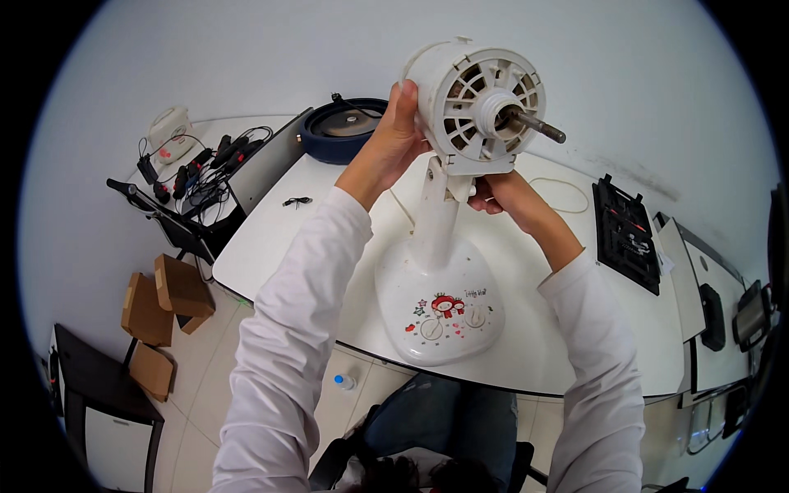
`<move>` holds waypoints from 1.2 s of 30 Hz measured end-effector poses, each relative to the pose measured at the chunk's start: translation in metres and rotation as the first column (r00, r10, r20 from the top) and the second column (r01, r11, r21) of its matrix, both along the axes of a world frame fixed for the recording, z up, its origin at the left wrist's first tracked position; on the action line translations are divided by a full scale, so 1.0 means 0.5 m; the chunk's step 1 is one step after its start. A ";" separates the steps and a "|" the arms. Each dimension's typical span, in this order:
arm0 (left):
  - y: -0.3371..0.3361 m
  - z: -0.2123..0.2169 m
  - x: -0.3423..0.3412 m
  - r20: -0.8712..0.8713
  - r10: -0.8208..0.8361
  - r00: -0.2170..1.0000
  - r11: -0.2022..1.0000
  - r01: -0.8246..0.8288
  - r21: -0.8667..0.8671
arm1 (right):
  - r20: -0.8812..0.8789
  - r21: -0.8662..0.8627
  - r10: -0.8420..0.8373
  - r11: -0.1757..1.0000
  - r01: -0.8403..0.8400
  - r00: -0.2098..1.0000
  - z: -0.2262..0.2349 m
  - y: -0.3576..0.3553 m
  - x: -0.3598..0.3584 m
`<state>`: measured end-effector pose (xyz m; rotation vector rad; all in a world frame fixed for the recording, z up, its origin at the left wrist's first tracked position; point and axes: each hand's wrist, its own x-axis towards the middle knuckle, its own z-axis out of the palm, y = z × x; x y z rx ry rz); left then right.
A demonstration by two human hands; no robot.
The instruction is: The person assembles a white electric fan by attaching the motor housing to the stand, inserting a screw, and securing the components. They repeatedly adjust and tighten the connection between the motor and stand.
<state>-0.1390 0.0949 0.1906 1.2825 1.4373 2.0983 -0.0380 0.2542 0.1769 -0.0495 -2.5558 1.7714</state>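
Workshop-like office: white tables (526, 361), cables (197, 168), cardboard boxes (164, 300).

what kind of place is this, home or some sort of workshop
Likely an office or lab used as a workshop, not a home. A white worktable holds a stripped table fan gripped by both hands, a tangle of cables and chargers sits on a side desk, and cardboard boxes lie on the tiled floor.

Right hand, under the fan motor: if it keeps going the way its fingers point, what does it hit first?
The right hand points up-left at the white neck joint below the motor housing. It already seems to touch there, so the neck comes first; depth is unclear.
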 end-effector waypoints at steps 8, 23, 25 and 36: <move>0.001 -0.002 0.000 0.008 0.009 1.000 1.000 -0.009 0.003 | -0.612 0.591 0.162 0.745 0.311 0.774 -0.023 0.036 0.027; -0.001 0.003 0.015 0.039 0.008 0.999 1.000 -0.008 -0.002 | -0.187 0.173 -0.034 0.983 0.067 0.982 -0.024 0.013 -0.014; -0.002 0.006 0.013 0.026 0.012 1.000 1.000 -0.012 -0.007 | -0.546 0.517 0.048 0.805 0.291 0.836 -0.052 0.032 -0.008; 0.006 -0.005 0.007 0.031 -0.027 0.999 0.999 0.026 0.025 | -0.256 0.165 0.189 0.975 -0.149 0.948 -0.037 0.044 -0.023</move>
